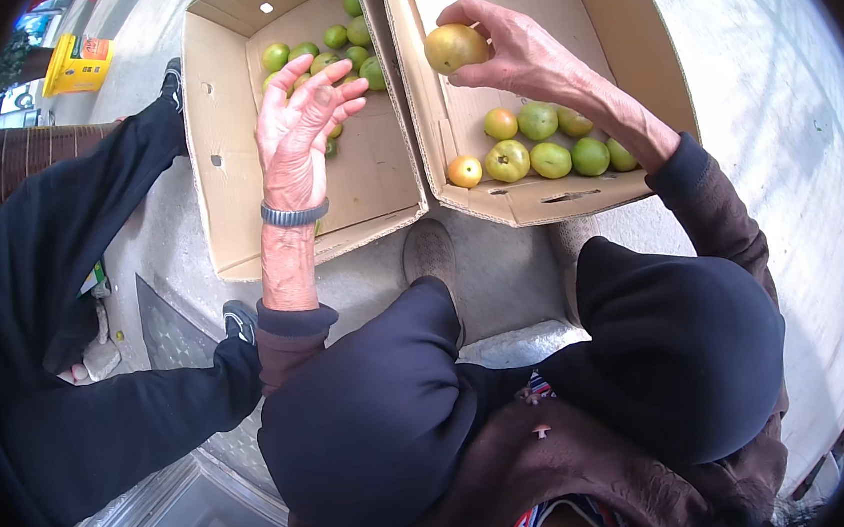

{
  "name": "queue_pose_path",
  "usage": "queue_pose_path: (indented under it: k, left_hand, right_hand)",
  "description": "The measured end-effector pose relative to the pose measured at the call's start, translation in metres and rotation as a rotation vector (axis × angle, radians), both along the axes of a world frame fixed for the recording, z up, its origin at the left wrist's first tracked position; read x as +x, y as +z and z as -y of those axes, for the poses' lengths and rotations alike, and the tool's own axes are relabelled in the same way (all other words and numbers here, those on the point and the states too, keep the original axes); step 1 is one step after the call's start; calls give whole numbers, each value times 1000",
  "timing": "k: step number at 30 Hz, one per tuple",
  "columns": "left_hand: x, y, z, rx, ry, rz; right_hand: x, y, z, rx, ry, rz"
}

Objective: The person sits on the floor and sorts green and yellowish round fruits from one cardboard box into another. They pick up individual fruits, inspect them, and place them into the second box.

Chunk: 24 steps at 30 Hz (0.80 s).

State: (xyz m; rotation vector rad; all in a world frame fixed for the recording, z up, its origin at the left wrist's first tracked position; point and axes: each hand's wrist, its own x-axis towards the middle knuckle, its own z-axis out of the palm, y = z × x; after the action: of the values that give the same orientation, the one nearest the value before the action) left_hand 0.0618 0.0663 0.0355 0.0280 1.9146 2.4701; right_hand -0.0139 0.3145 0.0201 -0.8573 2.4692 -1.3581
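Between the thumb and fingers of my right hand (509, 49) is a yellowish-green tomato (456, 48), held above the right cardboard box (645, 56). Below it, two short rows of green and reddish tomatoes (537, 121) sit at that box's near end. My left hand (305, 131), with a dark band at the wrist, hovers over the left cardboard box (222, 130). Its fingers are spread and nothing is in them. Mostly green tomatoes (336, 37) lie loosely at the far right of the left box, some hidden behind my left hand.
The two boxes stand side by side on a concrete floor (767, 158), just beyond my shoes (428, 251). To my left, another person's dark-trousered legs (141, 408) stretch close to the left box. A yellow bucket (78, 64) stands at the far left. A brown ridged pot (29, 166) is behind the legs.
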Motion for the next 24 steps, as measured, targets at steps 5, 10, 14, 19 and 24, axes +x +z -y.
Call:
queue_pose_path:
  k: [5, 10, 14, 19, 24]
  left_hand:
    - [-15, -16, 36, 35, 208, 68]
    - [-15, -33, 42, 65, 221, 148]
    - [-11, -39, 56, 101, 245, 167]
    - [-9, -42, 64, 96, 277, 193]
    - [-8, -53, 72, -72, 297, 271]
  right_hand:
    - [-11, -96, 2, 360, 105, 257]
    - [0, -122, 14, 473, 275, 322]
    - [6, -147, 15, 384, 319, 192]
    - [-5, -148, 8, 622, 396, 76]
    - [2, -145, 8, 646, 329, -56]
